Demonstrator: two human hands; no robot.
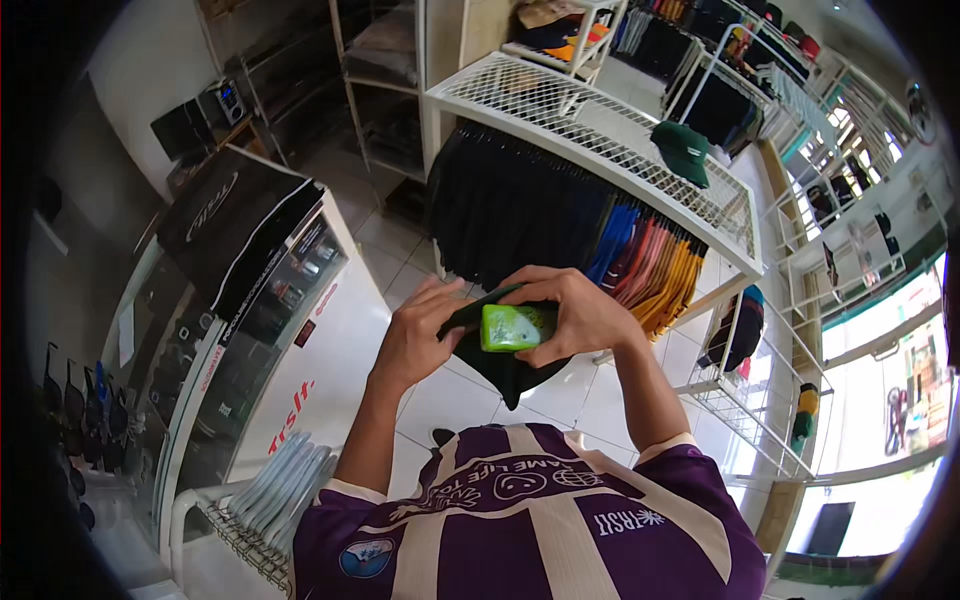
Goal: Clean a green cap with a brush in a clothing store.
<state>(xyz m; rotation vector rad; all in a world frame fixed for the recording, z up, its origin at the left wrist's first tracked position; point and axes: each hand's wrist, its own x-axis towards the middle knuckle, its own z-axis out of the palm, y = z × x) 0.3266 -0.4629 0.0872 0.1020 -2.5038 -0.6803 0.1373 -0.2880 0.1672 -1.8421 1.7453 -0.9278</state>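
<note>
My left hand pinches the edge of a dark green fabric item, which looks like a cap. Its lower end tapers to a point above the floor. Between the thumb and fingers of my right hand is a small bright green pack with a pale patch on its face. The pack lies in front of the dark fabric, and my right fingers also rest along the fabric's upper edge. Whether the pack touches the fabric is hidden.
Ahead stands a white mesh-topped rack hung with dark and coloured garments; a green cap lies on top. At left is a glass display counter. Clear hangers rest on a wire rack near my left side. Shelving stands at right.
</note>
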